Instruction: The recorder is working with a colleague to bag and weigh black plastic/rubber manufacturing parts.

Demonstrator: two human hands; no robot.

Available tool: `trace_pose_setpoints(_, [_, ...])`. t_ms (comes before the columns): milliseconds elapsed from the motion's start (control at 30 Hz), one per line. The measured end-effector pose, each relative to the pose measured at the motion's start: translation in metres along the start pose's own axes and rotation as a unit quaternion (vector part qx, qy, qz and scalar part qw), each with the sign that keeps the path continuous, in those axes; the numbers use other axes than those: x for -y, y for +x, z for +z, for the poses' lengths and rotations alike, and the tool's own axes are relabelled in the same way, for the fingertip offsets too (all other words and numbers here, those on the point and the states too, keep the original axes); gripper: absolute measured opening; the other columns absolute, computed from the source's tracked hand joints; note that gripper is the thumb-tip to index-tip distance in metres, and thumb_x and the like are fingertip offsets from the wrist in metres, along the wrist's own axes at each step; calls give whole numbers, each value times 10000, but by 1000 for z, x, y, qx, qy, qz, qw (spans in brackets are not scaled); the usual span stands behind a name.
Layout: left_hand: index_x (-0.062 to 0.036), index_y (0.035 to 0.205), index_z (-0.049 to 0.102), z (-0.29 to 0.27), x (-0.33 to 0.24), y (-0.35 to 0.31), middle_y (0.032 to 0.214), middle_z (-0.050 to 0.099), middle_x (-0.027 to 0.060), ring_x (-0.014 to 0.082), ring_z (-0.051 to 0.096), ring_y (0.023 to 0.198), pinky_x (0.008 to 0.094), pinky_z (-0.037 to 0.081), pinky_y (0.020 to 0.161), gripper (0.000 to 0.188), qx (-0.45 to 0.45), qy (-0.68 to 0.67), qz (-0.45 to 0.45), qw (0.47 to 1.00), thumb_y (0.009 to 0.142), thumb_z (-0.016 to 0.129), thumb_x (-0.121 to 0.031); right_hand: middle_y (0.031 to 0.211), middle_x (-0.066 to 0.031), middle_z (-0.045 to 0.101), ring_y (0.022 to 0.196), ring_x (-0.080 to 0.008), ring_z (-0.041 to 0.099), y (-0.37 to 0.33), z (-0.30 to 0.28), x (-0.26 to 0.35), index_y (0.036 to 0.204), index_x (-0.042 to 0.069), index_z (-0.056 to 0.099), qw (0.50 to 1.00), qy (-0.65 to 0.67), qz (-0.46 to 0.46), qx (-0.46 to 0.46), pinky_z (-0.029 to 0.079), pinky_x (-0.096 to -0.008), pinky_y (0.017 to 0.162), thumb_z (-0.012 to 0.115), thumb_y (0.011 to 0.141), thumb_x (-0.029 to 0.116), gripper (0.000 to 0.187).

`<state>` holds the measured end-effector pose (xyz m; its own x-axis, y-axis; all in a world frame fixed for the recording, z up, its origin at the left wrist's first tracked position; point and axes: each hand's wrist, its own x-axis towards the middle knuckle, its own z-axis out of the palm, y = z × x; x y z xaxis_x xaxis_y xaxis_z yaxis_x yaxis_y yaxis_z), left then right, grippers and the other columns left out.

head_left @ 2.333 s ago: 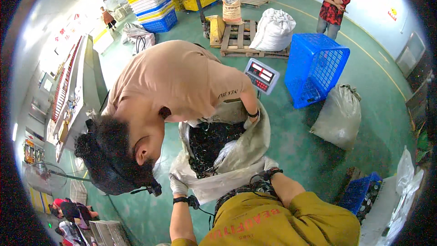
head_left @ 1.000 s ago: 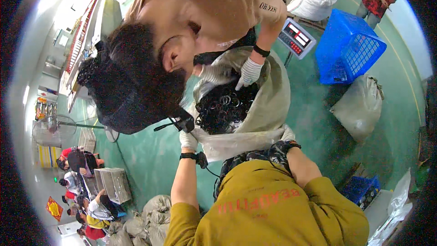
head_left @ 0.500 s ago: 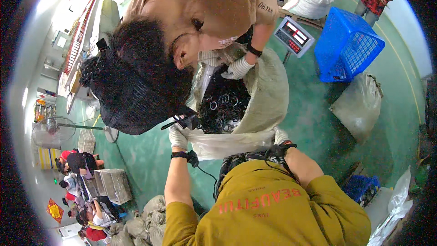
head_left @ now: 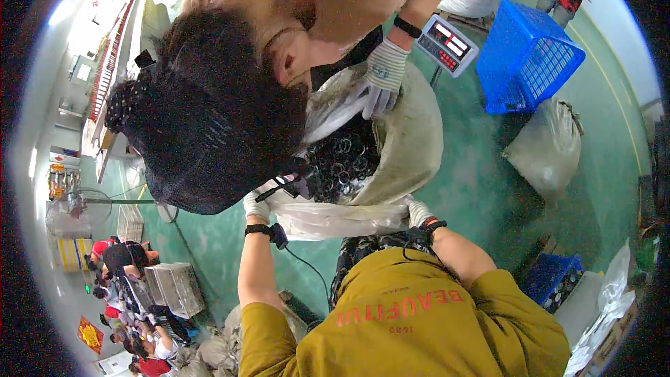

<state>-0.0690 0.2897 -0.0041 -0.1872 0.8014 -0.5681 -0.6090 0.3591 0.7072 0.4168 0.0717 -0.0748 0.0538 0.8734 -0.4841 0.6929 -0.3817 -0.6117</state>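
A big pale woven sack (head_left: 415, 132) stands in front of me with its mouth open. Inside it lie many small dark rings (head_left: 342, 164), a few of them shiny. My left hand (head_left: 257, 202), in a white glove, grips the near left part of the sack's whitish plastic rim (head_left: 335, 220). At the near right corner of that rim my gloved right hand (head_left: 419, 213) is closed on it, its fingers partly hidden. Across the sack, a co-worker's striped-gloved hand (head_left: 382, 84) rests at the far rim. The co-worker's head covers the sack's left side.
A digital scale display (head_left: 448, 45) stands beyond the sack to the right, beside a blue plastic crate (head_left: 530, 59). Another filled sack (head_left: 546, 146) sits below the crate. At the left are a standing fan (head_left: 78, 213) and several seated people. Sacks lie at lower left.
My left hand has shifted left, pulling the near rim along. The co-worker's gloved hand has come up out of the sack to its far rim, and the co-worker leans closer.
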Motion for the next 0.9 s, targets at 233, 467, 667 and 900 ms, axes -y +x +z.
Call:
trace_pose_setpoints(233, [-89,1018,595,29,26,-8,1014,628,61,207,563,860,325,462,800,352,23,40,43,998,893,447,-384,1352,-162,430,1224,-273,436,-6,-16,6,1320,42,401,960,-253,22,120,349,-315,1030,774,532,363,929])
trace_pose_setpoints(467, [-146,972,613,29,8,-24,938,643,13,197,597,862,347,497,746,257,-33,39,20,998,884,503,-360,1348,-183,425,1238,-295,415,4,-15,14,1285,40,431,985,-117,32,119,344,-314,1031,800,482,379,946])
trace_pose_setpoints(667, [-111,1122,577,17,-7,-39,1106,607,53,221,565,991,391,472,826,466,-86,134,-17,987,911,408,-491,1223,-191,535,1130,-332,499,8,18,-4,1202,69,510,991,-116,-61,-5,406,-373,946,781,537,355,773])
trace_pose_setpoints(900, [-115,1162,564,9,0,-31,1115,576,2,182,512,1006,343,408,902,465,47,121,-27,991,945,353,-468,1175,-230,549,1038,-366,552,7,31,-21,1187,27,513,994,100,28,-20,425,-402,910,603,772,250,480])
